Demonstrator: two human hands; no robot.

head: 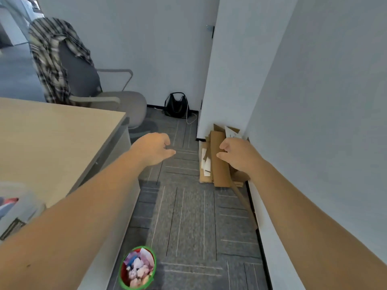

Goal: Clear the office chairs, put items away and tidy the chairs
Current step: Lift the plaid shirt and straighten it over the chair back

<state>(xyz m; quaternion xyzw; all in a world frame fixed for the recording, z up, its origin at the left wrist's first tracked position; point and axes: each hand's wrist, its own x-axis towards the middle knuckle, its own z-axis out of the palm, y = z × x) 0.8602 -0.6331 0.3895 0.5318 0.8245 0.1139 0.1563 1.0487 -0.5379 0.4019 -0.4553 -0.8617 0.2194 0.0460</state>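
Observation:
A grey office chair [125,103] stands at the back left, past the desk corner, with a black-and-white plaid shirt [49,57] draped over its backrest. Its seat shows nothing on it. Both my arms reach forward over the carpet. My left hand [154,148] hovers in mid-air, fingers loosely curled, holding nothing. My right hand [236,154] hangs over a pile of flattened cardboard [217,164] by the right wall, fingers loosely curled and empty; whether it touches the cardboard I cannot tell.
A light wooden desk [52,141] fills the left, with a clear plastic container [14,208] at its near edge. A green-rimmed waste bin [137,267] full of rubbish stands below. A black bag [177,105] with a white cable sits against the far wall. White walls close the right.

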